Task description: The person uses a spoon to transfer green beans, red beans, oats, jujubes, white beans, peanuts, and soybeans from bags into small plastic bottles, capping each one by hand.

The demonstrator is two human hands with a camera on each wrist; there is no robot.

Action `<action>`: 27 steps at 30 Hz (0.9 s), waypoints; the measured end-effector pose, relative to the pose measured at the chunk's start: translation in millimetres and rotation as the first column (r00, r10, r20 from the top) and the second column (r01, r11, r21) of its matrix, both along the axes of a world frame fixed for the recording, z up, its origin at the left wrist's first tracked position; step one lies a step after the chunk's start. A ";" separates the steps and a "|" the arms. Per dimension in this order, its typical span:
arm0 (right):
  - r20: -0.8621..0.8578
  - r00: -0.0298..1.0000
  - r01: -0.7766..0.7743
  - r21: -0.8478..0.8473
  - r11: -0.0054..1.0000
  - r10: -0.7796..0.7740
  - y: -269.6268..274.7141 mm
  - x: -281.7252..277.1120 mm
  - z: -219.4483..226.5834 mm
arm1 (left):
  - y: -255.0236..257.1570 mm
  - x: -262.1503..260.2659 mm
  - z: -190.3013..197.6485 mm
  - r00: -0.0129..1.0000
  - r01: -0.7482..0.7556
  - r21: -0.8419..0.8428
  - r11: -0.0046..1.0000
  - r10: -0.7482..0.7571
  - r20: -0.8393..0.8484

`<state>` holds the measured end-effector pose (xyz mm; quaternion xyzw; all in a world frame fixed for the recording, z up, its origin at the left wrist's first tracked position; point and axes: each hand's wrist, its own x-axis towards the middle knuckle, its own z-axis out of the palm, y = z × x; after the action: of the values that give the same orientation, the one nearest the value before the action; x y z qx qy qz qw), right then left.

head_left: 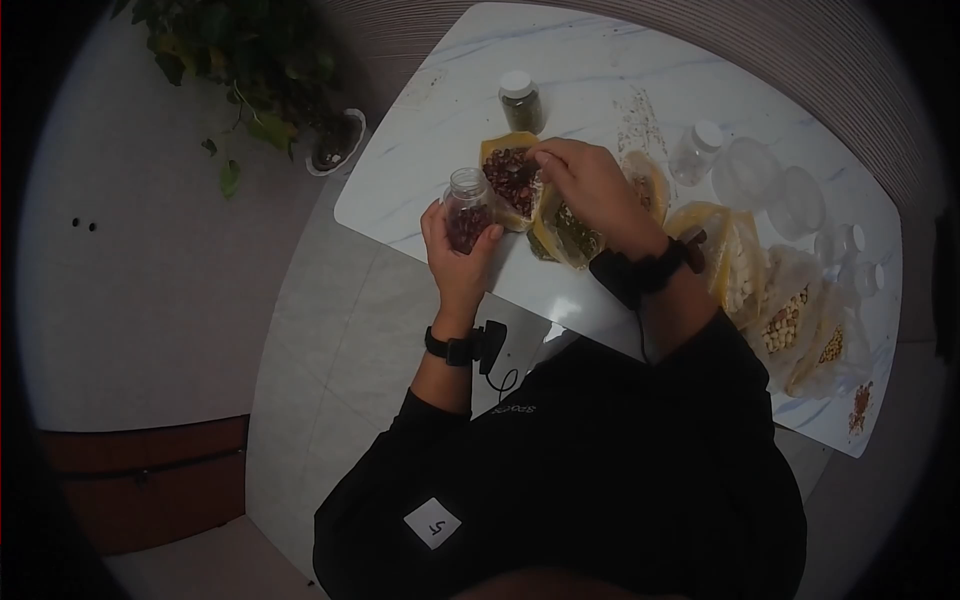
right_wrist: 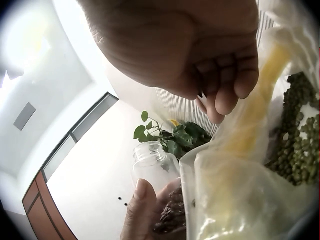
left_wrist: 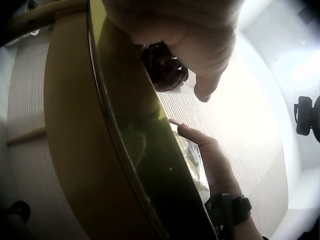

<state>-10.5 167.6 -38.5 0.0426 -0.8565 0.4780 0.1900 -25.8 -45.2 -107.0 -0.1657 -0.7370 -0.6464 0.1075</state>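
My left hand (head_left: 462, 255) grips a clear, uncapped jar (head_left: 467, 187) partly filled with dark red beans (right_wrist: 170, 212), upright at the table's near edge. Beside the jar, an open bag (head_left: 510, 190) holds more dark red beans. My right hand (head_left: 600, 192) hangs over this bag's right side, knuckles up. Its fingers are curled together in the right wrist view, with a small dark thing (right_wrist: 201, 94) between the fingertips, mostly hidden. Below that hand lies an open bag of green beans (right_wrist: 295, 145).
A white-capped jar (head_left: 519, 100) with dark contents stands behind the bean bag. To the right are several more bags, including one of pale beans (head_left: 785, 320), an empty capped jar (head_left: 697, 150) and clear tubs (head_left: 745, 172). Crumbs (head_left: 640, 125) lie on the marbled table (head_left: 420, 170).
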 end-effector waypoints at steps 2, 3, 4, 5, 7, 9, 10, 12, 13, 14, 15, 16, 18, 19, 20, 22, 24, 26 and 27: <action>0.090 0.996 -0.006 -0.071 0.997 0.013 -1.0 0.0 1.6 | 0.1 0.1 0.7 1.000 0.007 0.010 1.000 -0.007 0.001; 0.130 0.991 -0.006 -0.176 0.984 0.029 -1.9 -0.3 -0.1 | 0.0 0.2 1.0 1.000 0.004 -0.004 1.000 -0.004 0.004; 0.168 0.985 -0.001 -0.279 0.960 0.050 -2.3 -0.3 -1.1 | -0.1 0.3 1.1 1.000 0.001 -0.019 1.000 0.000 0.006; 0.169 0.984 0.000 -0.280 0.960 0.049 -1.5 -0.9 -1.3 | -0.3 0.0 0.2 1.000 0.001 -0.020 1.000 -0.001 0.006; 0.240 0.971 0.070 -0.298 0.952 0.004 1.6 -3.4 -1.5 | -1.1 -1.2 -2.1 1.000 -0.003 -0.024 1.000 0.003 -0.003; 0.245 0.970 0.099 -0.362 0.927 -0.008 4.1 -2.3 4.6 | 0.3 0.1 -0.5 1.000 0.003 0.005 1.000 -0.003 0.019; 0.250 0.968 0.129 -0.424 0.897 -0.021 5.9 -2.0 6.8 | 1.1 0.5 0.2 0.999 0.010 0.034 0.999 -0.012 0.039; 0.218 0.975 0.131 -0.469 0.873 -0.029 14.9 -5.1 4.2 | 0.6 -1.6 -2.7 1.000 0.004 -0.001 1.000 -0.004 0.013; 0.188 0.981 0.132 -0.514 0.847 -0.039 17.7 -6.0 3.2 | 0.5 -2.3 -3.6 1.000 -0.003 -0.038 0.999 0.003 -0.013; 0.188 0.981 0.133 -0.515 0.847 -0.040 17.8 -4.6 6.7 | 1.3 -1.8 -2.6 1.000 -0.002 -0.038 0.999 0.002 -0.013; 0.155 0.986 0.132 -0.552 0.823 -0.054 18.4 -2.5 12.0 | 2.4 -0.9 -0.7 1.000 -0.006 -0.062 0.998 0.005 -0.022; 0.123 0.990 0.128 -0.588 0.799 -0.068 18.4 -0.5 17.7 | 3.0 -0.4 0.3 0.999 -0.011 -0.086 0.996 0.008 -0.032; 0.083 0.995 0.101 -0.612 0.785 -0.063 16.5 2.5 25.8 | 3.0 -0.8 0.6 0.999 -0.012 -0.104 0.995 0.008 -0.042; 0.043 0.997 0.073 -0.633 0.770 -0.059 14.8 4.3 29.8 | 3.0 -0.8 0.6 0.999 -0.014 -0.122 0.992 0.008 -0.052; 0.044 0.997 0.073 -0.633 0.770 -0.059 12.3 6.8 34.3 | 3.2 -0.6 1.0 0.999 -0.014 -0.123 0.992 0.008 -0.052; -0.027 0.999 0.005 -0.578 0.816 -0.026 5.2 12.4 43.1 | 3.7 0.2 2.9 0.998 -0.021 -0.140 0.990 0.014 -0.054; -0.029 1.000 -0.023 -0.509 0.860 0.010 -1.9 18.5 49.5 | 4.5 1.8 6.2 0.999 -0.022 -0.140 0.990 0.015 -0.050; -0.030 0.999 -0.053 -0.435 0.899 0.045 -7.7 22.3 52.0 | 5.5 2.9 9.3 0.999 -0.022 -0.138 0.990 0.015 -0.047; -0.114 0.992 -0.093 -0.322 0.942 0.058 -10.2 23.5 52.5 | 5.6 3.4 10.5 1.000 -0.013 -0.119 0.993 0.010 -0.030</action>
<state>13.0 157.4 14.0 0.0679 -0.7522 0.6175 0.2198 -22.5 -39.7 -96.5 -0.1769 -0.7735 -0.5982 0.1120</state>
